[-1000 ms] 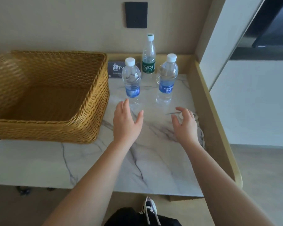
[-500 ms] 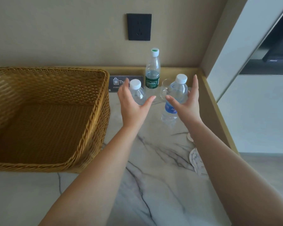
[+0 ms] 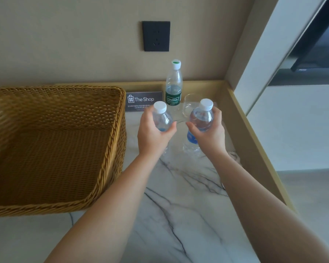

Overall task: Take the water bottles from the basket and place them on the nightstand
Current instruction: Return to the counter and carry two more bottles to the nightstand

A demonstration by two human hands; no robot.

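Observation:
Two small clear bottles with blue labels and white caps stand upright on the marble nightstand top (image 3: 179, 196). My left hand (image 3: 151, 135) grips the left bottle (image 3: 162, 120) around its body. My right hand (image 3: 210, 133) grips the right bottle (image 3: 201, 118) the same way. A taller bottle with a green label (image 3: 173, 88) stands behind them near the wall, untouched. The wicker basket (image 3: 114, 149) sits on the left of the top with nothing visible inside it.
A dark "The Shop" sign (image 3: 143, 101) leans against the wall behind the bottles. A clear drinking glass (image 3: 189, 105) stands just behind the right bottle. A raised wooden rim (image 3: 254, 149) borders the top on the right. A black wall socket (image 3: 156, 36) sits above.
Both hands moved forward from the bare marble and closed around the two blue-label bottles; half a second ago they were spread open beside them. My view has moved closer.

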